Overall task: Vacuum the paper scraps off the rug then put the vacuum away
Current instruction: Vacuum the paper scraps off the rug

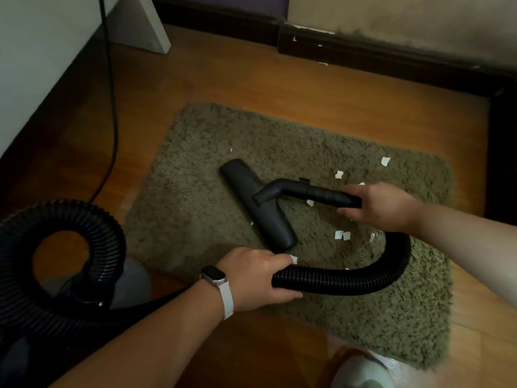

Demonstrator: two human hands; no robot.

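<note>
I saw the right hand point(383, 205) grip the wand point(307, 191) and the left hand point(257, 278) grip the hose point(349, 278), the nozzle point(257, 203) just beyond the left fingers, while paper scraps point(342, 235) lay uncollected on the rug point(223, 135) between both hands' fingers (stowing, I judged, not yet begun).

Just behind the left hand point(257, 278), on the wrist, sits a smartwatch point(214, 275) with a dark rectangular face and an off-white band point(227, 299). Behind the right hand point(383, 205) the forearm is bare.
</note>
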